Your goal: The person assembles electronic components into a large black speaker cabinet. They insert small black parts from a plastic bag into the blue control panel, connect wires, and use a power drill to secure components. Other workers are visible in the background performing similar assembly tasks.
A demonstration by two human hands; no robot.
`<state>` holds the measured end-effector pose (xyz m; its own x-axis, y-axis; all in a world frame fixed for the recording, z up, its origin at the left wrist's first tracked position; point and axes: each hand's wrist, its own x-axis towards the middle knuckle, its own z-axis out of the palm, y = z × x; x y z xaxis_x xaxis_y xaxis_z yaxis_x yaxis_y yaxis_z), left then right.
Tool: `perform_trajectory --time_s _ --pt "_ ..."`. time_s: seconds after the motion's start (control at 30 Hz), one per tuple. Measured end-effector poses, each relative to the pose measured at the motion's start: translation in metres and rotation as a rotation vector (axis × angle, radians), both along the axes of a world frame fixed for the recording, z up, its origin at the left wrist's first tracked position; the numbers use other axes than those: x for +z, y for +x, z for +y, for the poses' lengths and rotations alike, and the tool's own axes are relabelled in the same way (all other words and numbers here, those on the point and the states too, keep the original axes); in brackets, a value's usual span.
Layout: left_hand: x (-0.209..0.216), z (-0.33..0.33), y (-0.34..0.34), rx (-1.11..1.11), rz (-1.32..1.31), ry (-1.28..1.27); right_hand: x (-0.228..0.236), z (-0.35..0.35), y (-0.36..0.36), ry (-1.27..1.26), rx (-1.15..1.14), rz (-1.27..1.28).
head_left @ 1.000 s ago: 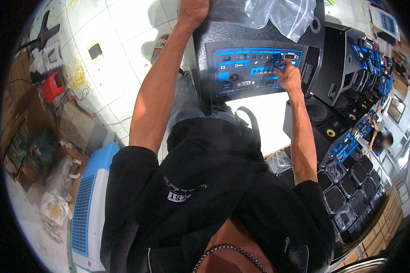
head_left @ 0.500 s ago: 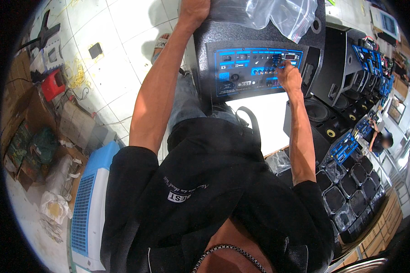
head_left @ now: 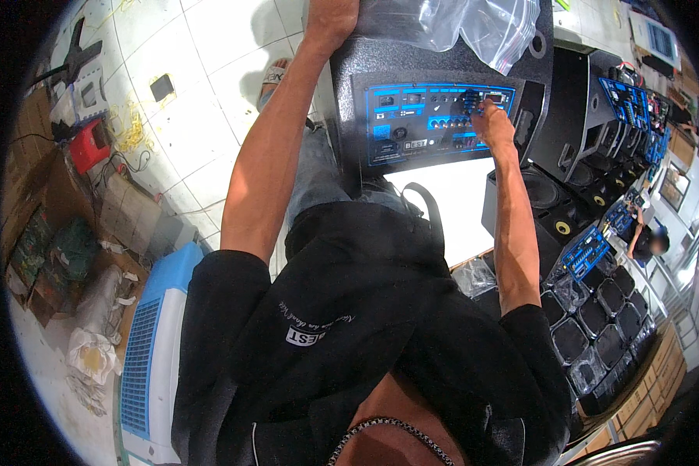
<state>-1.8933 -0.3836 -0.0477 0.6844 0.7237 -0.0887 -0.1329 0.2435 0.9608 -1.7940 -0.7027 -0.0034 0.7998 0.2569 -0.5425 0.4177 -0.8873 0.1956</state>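
A black speaker cabinet (head_left: pixel 435 62) with a textured finish stands in front of me. Set into it is a black control panel (head_left: pixel 404 113) edged in blue, with rows of knobs and a small display at its right. My right hand (head_left: pixel 495 128) is at the panel just below the display, its fingers bent and bunched together against the controls; what they grip is hidden. At the upper left corner of the cabinet is my left hand (head_left: pixel 334 19), its fingers cut off by the top edge. Clear plastic bags (head_left: pixel 497 35) lie on the cabinet beyond the panel.
More black speakers (head_left: pixel 555 163) with blue panels line the right side, where another person (head_left: pixel 652 241) is at work. Wrapped black units (head_left: pixel 598 334) sit lower right. On the left are a red box (head_left: pixel 92 146), a blue and white air cooler (head_left: pixel 151 349) and cardboard boxes.
My right hand has shifted slightly at the panel, and its fingers have drawn in below the display. My left hand has stayed in place.
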Motion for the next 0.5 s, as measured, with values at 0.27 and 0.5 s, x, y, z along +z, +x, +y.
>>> perform_trajectory --time_s 0.27,0.5 --pt "0.0 -0.002 0.0 0.001 0.024 -0.022 -0.015 -0.005 0.017 0.128 -0.076 0.137" --pt "0.01 0.004 -0.007 -0.028 0.219 0.064 -0.051 0.004 0.001 -0.047 0.138 -0.048"
